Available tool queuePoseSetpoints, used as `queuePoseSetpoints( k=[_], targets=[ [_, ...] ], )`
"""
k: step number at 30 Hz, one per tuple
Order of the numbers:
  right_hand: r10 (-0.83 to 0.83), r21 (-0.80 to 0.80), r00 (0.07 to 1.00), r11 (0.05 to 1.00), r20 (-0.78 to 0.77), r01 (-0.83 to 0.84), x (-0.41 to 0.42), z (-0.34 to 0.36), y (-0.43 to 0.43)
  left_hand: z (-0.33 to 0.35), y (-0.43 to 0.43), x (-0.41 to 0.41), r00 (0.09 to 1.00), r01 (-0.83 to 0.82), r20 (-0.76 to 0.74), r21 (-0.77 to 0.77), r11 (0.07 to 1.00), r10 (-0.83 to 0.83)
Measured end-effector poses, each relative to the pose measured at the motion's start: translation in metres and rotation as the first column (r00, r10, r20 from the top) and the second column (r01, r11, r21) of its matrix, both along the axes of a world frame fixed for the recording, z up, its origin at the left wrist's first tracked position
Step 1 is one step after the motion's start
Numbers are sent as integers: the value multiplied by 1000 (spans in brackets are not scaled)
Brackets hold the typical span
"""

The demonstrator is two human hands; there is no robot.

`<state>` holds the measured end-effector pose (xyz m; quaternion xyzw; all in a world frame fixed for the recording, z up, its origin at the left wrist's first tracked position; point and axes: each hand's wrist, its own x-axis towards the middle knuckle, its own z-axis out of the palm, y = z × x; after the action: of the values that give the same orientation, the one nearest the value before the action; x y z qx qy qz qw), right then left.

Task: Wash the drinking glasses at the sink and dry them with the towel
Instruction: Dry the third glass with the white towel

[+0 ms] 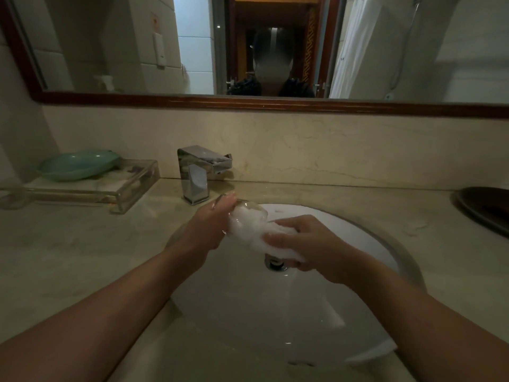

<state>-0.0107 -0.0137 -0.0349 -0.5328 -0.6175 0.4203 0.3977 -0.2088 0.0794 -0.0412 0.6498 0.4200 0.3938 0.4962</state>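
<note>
Countertop [82,244] at left, with a clear tray [132,186] and teal dish [77,165] by the back wall; open stone down to the front edge. Chrome faucet [201,172] just behind the rim of the sink [358,235]. Over the bowl, gripped the drinking glass [253,209], tipped on its side, in the left hand [209,224]. Clutched the white towel [259,244], stuffed into the glass, with the right hand [308,241]. Hands close together above the drain [275,263]. Dark dish [484,210] at far right edge.
</note>
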Motion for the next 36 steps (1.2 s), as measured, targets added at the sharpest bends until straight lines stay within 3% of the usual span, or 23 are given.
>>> queuePoseSetpoints(
  k=[2, 4, 5, 6, 7, 8, 9, 10, 17, 20, 23, 25, 27, 29, 31, 33, 34, 36],
  targets=[
    [73, -111, 906, 985, -417, -131, 6, 4, -7, 0, -1, 5, 997, 48, 62, -70, 996, -44],
    [51, -90, 787, 987, -615, -134, 7, 5, -6, -2, -1, 8, 988, 66, 150, -155, 986, -42],
    [39, -54, 804, 995, -594, -88, 3, 4, -5, -5, 1, 8, 982, 83, 185, -185, 979, -49],
    [14, 21, 885, 1000, -466, -5, -1, 2, -4, -8, 2, 6, 979, 98, 197, -204, 974, -57],
    [-66, 145, 973, 984, -222, 100, -5, -2, -2, -11, 4, 3, 982, 103, 180, -222, 970, -63],
    [-196, 300, 979, 939, 57, 171, -7, -8, 0, -12, 5, 0, 987, 104, 144, -247, 963, -69],
    [-301, 411, 916, 895, 264, 176, -8, -14, 2, -13, 5, -3, 992, 101, 100, -281, 954, -76],
    [-348, 458, 859, 875, 376, 155, -9, -17, 4, -12, 5, -5, 994, 103, 61, -325, 940, -88],
    [-281, 689, 813, 700, 509, -189, -13, -12, 9, -14, 6, -10, 952, 271, 46, -583, 766, -302],
    [-362, 711, 822, 699, 439, -72, -22, -12, 6, -11, 5, -8, 952, 299, 117, -549, 781, -283],
    [-397, 755, 872, 653, 286, 50, -31, -13, 4, -5, 1, -3, 970, 244, 109, -416, 876, -219],
    [-454, 641, 877, 723, 159, 258, -39, -9, -1, -2, -3, -1, 963, 262, 155, -324, 909, -222],
    [-511, 531, 859, 733, 18, 425, -43, -6, -5, -1, -7, 1, 951, 266, 215, -204, 942, -223],
    [-486, 308, 855, 797, -184, 519, -44, -3, -6, 1, -9, 4, 963, 205, 189, -41, 978, -194],
    [-406, -109, 812, 911, -419, 399, -40, 2, -5, 0, -5, 4, 981, 148, 108, 129, 981, -162],
    [-348, -394, 672, 915, -653, 90, -33, 7, -4, -3, 1, 0, 984, 149, 43, 329, 933, -172],
    [-340, -432, 620, 902, -707, 2, -28, 8, -7, -5, 2, -2, 983, 163, 15, 409, 898, -185],
    [-243, -348, 684, 937, -688, -17, -18, 11, -9, -8, 4, -1, 987, 144, -6, 468, 872, -160]
  ],
)
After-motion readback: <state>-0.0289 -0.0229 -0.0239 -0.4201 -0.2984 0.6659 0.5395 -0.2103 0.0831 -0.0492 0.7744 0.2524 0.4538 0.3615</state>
